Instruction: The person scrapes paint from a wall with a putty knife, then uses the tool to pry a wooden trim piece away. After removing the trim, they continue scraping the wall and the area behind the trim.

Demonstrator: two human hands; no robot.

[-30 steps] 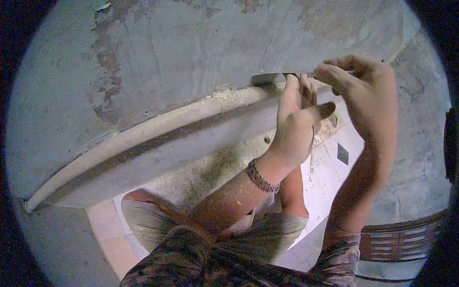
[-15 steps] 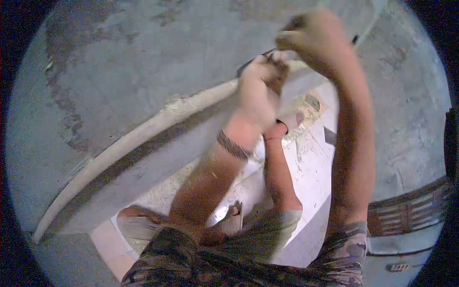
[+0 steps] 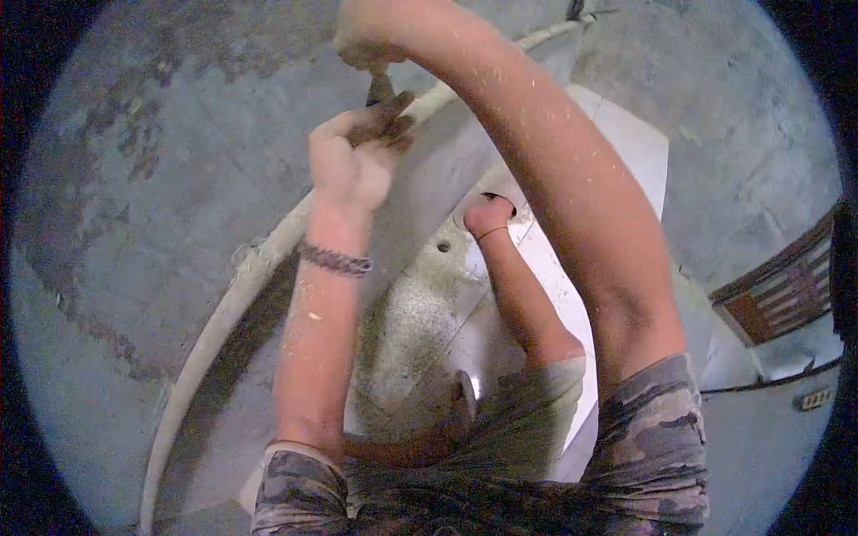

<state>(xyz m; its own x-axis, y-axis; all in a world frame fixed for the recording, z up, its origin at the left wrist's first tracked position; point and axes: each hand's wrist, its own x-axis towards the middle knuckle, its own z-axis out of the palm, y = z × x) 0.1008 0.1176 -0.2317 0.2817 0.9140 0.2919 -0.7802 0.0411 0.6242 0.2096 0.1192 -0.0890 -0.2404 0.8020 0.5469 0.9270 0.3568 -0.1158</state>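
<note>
My left hand (image 3: 350, 161), with a braided band on the wrist, is raised against a grey concrete wall (image 3: 179, 179). Its fingers are curled around the lower end of a small dark object (image 3: 381, 89). Just above it, my right hand (image 3: 362, 36) is closed over the upper end of the same object, and its arm crosses the view from the lower right. The two hands almost touch. What the object is cannot be made out. A pale rounded ledge (image 3: 234, 290) runs along the wall beneath the hands.
Below me are my bent leg and bare foot (image 3: 488, 214) on a white tiled floor (image 3: 626, 143). A striped brown grille (image 3: 776, 290) stands at the right, with a cable and a wall socket (image 3: 811, 398) below it.
The view has swung, so wall and ledge now run steeply upward. Both hands have shifted up and left in the picture and closed together on the dark object.
</note>
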